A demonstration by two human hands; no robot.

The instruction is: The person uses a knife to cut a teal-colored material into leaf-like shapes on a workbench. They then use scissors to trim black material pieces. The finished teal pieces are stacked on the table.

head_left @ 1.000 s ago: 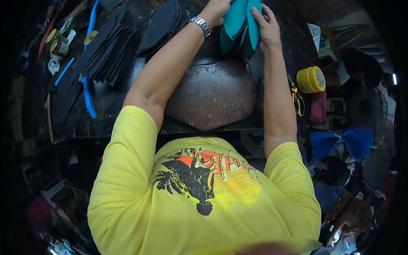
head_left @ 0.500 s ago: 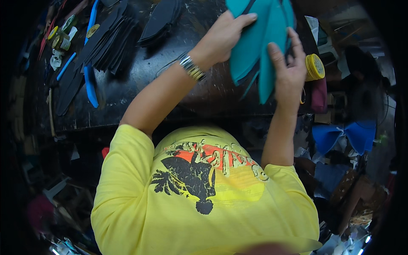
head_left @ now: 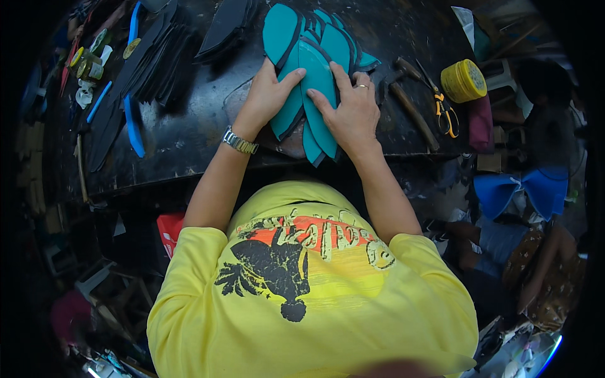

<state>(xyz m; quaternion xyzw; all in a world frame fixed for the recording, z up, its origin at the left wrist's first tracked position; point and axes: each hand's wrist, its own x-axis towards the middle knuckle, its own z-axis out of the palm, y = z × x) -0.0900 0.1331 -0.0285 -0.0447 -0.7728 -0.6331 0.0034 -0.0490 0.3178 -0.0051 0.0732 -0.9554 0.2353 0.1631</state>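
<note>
A stack of teal leaf-shaped cut-outs with dark edges (head_left: 318, 116) lies fanned out on the dark table in front of me. At its left edge my left hand (head_left: 266, 97) grips the pieces, thumb on top and fingers partly hidden behind the edge. My right hand (head_left: 351, 116) holds the right side of the stack, its thumb and forefinger pressing on the upper piece. Several smaller-looking teal ends spread at the far side of the stack, beyond both hands.
A hammer-like tool with a wooden handle (head_left: 413, 114), orange-handled scissors (head_left: 445, 116) and a yellow jar (head_left: 463, 82) are at the right. Black cut-outs (head_left: 151, 63), another black stack (head_left: 225, 28) and blue strips (head_left: 133, 129) lie leftward. Another person (head_left: 504, 249) is beyond the table's right side.
Both hands have brought the teal stack leftward and nearer, down onto the table, where it is spread in a fan. The hammer-like tool and scissors at the right are now uncovered.
</note>
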